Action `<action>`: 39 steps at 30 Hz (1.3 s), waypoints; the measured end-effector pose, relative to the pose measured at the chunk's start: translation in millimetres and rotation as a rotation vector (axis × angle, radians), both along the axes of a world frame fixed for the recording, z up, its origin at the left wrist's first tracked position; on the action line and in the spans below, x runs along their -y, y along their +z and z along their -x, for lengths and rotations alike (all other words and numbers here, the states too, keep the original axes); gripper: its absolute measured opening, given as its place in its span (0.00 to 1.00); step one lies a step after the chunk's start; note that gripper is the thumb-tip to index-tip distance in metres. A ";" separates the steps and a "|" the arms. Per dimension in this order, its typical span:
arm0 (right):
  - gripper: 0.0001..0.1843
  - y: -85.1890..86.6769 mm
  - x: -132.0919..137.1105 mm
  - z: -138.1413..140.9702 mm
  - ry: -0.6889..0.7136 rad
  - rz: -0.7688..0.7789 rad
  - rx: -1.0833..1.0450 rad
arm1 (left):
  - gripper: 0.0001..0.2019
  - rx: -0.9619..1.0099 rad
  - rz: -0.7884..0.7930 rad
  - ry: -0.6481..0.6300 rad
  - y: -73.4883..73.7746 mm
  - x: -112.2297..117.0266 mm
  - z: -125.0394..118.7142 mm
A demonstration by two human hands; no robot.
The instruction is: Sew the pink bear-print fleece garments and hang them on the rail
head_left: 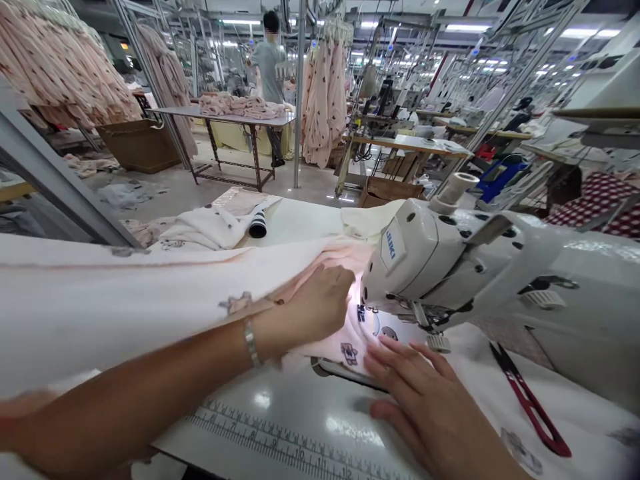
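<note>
A pale pink printed cloth (327, 347) lies across the sewing machine table, its edge running up to the needle area of a white sewing machine (415, 253). My left hand (323, 300) is closed on the cloth, knuckles up, just left of the machine head. Spread flatter, my right hand (420, 393) rests its fingertips on the near edge of the cloth, below the presser foot. Red-handled thread snips (533, 403) lie on white fabric to the right of that hand. What is under the left fingers is hidden.
A printed ruler strip (295, 448) runs along the table's front edge. A black-and-white striped cone (258, 225) stands beside bunched fabric at the back left. Beyond are a table with folded pink cloth (240, 105), a cardboard box (137, 145), hanging garments and a standing person (270, 73).
</note>
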State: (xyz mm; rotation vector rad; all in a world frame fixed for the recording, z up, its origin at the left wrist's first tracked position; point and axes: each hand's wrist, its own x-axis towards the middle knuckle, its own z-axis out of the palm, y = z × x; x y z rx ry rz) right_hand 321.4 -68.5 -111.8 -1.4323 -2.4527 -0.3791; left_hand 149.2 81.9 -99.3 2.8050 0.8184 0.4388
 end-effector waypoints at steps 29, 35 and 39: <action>0.20 -2.7 -22.3 -41.1 -0.141 -0.168 0.151 | 0.15 -0.044 0.065 -0.044 13.9 0.9 3.3; 0.16 -6.0 -19.3 -10.0 0.010 -0.062 0.033 | 0.24 -0.036 0.030 0.013 5.6 42.6 34.2; 0.14 -18.2 -32.3 -4.8 0.038 -0.046 -0.032 | 0.13 -0.098 -0.065 -0.185 -5.5 34.2 32.1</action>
